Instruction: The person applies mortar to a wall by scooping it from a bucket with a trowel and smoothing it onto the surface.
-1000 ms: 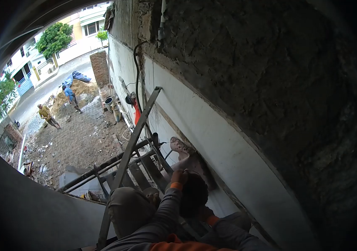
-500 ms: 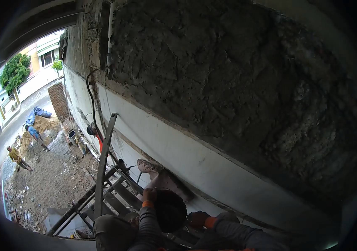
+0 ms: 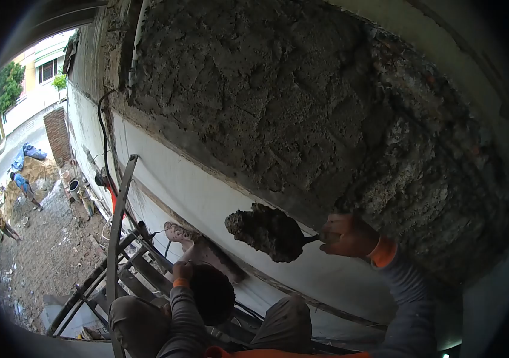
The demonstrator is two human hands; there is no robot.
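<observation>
My right hand [image 3: 350, 235] is closed around the handle of a trowel [image 3: 310, 239], held out in front of the wall. A thick heap of dark wet mortar [image 3: 266, 232] covers its blade. My left hand [image 3: 183, 271] grips the rim of a round dark pan [image 3: 214, 295] between my knees; its contents are too dark to make out. Rough grey mortar [image 3: 254, 107] coats the upper wall, while the patch to the right [image 3: 427, 161] is coarser and more uneven. Below the coat runs a smooth white band of wall [image 3: 206, 173].
I am high up on a scaffold with slats [image 3: 141, 277] and a slanting pole [image 3: 121, 232] at my left. A black hose [image 3: 105, 128] hangs along the wall. Far below, two people [image 3: 22, 186] stand on rubble-strewn ground [image 3: 57, 250], near a bucket [image 3: 75, 188].
My right hand has risen from beside the pan toward the wall, bringing up the mortar-loaded trowel. My left hand still holds the pan. The view has shifted slightly right.
</observation>
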